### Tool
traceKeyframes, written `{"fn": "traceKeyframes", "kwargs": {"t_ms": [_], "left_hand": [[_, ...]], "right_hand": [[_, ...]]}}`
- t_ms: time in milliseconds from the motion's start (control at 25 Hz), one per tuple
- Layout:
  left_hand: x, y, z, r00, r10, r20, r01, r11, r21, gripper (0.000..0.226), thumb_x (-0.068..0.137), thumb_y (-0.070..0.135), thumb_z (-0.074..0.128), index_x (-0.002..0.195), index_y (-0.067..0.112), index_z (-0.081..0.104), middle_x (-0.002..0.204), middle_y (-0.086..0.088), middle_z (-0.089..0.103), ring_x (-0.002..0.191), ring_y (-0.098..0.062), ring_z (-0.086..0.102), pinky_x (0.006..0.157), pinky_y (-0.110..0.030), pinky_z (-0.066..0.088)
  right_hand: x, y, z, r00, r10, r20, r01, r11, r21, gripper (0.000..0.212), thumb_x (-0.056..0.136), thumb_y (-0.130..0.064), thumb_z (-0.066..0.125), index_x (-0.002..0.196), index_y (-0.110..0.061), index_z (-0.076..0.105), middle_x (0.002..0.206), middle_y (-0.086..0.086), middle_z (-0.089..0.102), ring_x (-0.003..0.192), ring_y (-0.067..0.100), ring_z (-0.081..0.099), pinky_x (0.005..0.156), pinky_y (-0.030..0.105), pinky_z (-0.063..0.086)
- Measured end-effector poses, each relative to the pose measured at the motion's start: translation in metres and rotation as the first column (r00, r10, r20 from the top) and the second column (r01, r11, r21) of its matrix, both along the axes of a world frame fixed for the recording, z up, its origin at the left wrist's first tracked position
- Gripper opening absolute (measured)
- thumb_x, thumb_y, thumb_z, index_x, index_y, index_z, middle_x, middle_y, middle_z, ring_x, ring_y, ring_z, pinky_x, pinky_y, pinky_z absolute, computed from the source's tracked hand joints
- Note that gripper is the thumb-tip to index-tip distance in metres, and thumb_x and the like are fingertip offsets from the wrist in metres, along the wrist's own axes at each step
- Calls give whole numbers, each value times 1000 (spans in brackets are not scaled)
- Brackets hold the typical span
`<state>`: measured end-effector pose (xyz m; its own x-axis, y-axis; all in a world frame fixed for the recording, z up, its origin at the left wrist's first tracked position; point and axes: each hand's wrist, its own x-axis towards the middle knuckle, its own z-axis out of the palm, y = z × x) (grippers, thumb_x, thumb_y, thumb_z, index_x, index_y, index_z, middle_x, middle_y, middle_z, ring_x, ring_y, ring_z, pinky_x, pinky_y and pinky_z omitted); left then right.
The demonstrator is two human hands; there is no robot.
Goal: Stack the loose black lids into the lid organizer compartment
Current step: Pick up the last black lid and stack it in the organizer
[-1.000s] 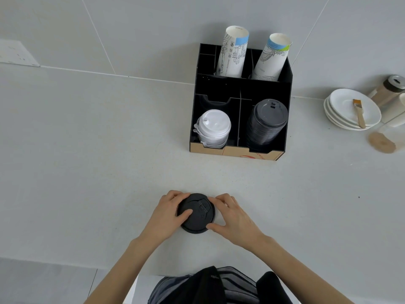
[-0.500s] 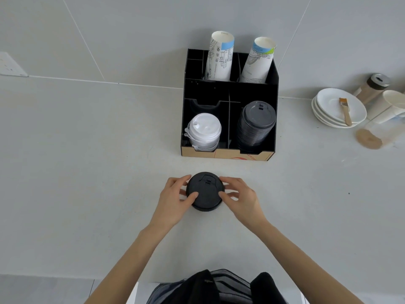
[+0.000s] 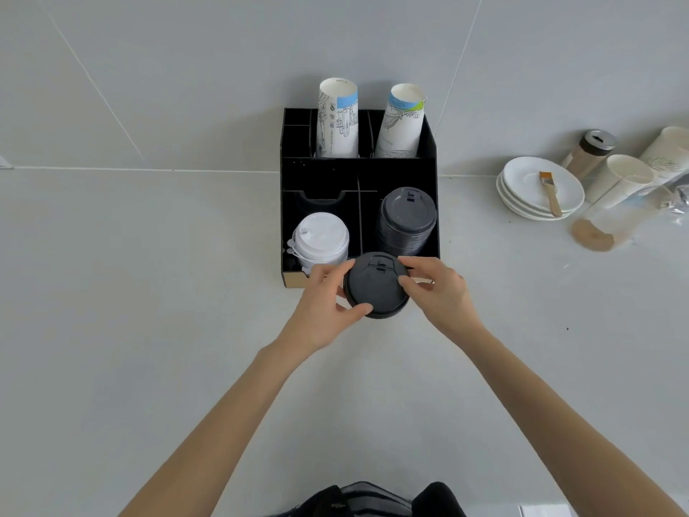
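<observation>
Both hands (image 3: 324,304) (image 3: 440,292) grip black lids (image 3: 374,283) before the organizer (image 3: 320,173).

**Inspector A:** Arms?

**Inspector B:** Both forearms bare from the frame's lower edge to the wrists. No sleeve or cuff shows on either.

**Inspector A:** Hands?

**Inspector B:** Left hand (image 3: 320,311) and right hand (image 3: 438,292) are bare. Nails short and plain where they show.

**Inspector A:** Clothing?

**Inspector B:** Only a dark garment (image 3: 376,501) at the bottom centre: black fabric in folds, with a grey ribbed or striped band between two black sections. Its type cannot be told.
</observation>
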<state>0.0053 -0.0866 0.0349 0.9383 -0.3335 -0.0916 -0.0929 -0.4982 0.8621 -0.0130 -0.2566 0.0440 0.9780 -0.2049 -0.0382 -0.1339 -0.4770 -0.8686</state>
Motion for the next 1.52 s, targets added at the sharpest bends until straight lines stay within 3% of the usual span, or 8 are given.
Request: {"fn": "traceKeyframes", "kwargs": {"t_ms": [200, 360, 440, 560, 920, 1240, 1400, 1520], "left_hand": [[23, -18, 15, 997, -43, 59, 40, 998, 57, 69, 76, 21, 68, 134, 25, 30, 117, 0, 31, 85, -16, 51, 74, -14, 47], [44, -31, 21, 996, -58, 60, 53, 995, 91, 72, 76, 21, 67, 135, 21, 26, 130, -8, 30, 100, -18, 47, 93, -31, 46], [53, -37, 23, 995, -66, 69, 59, 994, 90, 72, 77, 21, 67, 136, 21, 25, 131, -8, 30, 104, -19, 47, 94, -31, 45], [66, -47, 25, 992, -68, 110, 55, 992, 118, 72, 78, 20, 66, 136, 19, 25, 130, -9, 31, 96, -15, 47, 87, -26, 44], [105, -71, 15, 987, -70, 143, 42, 981, 187, 71, 80, 23, 63, 138, 15, 23, 132, -11, 35, 119, -25, 40, 99, -35, 40], [112, -74, 0, 989, -94, 117, 67, 973, 220, 69, 81, 29, 61, 138, 15, 24, 132, -9, 38, 119, -24, 41, 99, -34, 39], [112, -75, -1, 986, -99, 130, 68, 972, 223, 67, 82, 30, 59, 138, 14, 24, 133, -9, 37, 119, -23, 41, 100, -32, 37], [114, -75, 0, 990, -104, 99, 80, 972, 222, 66, 82, 30, 59, 137, 15, 26, 133, -8, 38, 120, -23, 41, 101, -32, 36]], "right_hand": [[19, -14, 18, 999, -25, 35, 26, 999, -32, 27, 83, -8, 58, 110, -12, 59, 107, 3, 55, 90, 13, 55, 73, 8, 46], [38, -25, 24, 998, -46, 39, 49, 996, -68, 31, 83, -10, 59, 113, -13, 58, 107, 2, 50, 91, 16, 56, 87, 19, 45], [48, -30, 28, 998, -52, 45, 56, 995, -80, 30, 83, -11, 59, 113, -13, 58, 107, 3, 50, 91, 15, 57, 89, 22, 44], [64, -39, 33, 997, -50, 57, 56, 993, -104, 26, 83, -11, 58, 109, -14, 60, 110, 6, 54, 90, 12, 55, 88, 21, 43], [101, -58, 26, 993, -105, 45, 109, 987, -117, 23, 83, -10, 55, 105, -15, 62, 113, 11, 58, 89, 11, 57, 88, 19, 45], [107, -56, 12, 990, -139, -8, 137, 983, -119, 23, 86, -12, 53, 108, -11, 60, 116, 10, 56, 94, 18, 58, 82, 19, 42], [108, -57, 9, 990, -143, -6, 141, 982, -128, 24, 87, -12, 51, 109, -9, 59, 115, 13, 55, 89, 19, 56, 72, 7, 35], [109, -58, 8, 993, -120, -13, 117, 981, -153, 26, 88, -11, 50, 112, -7, 57, 117, 16, 56, 89, 17, 53, 73, 5, 32]]}}
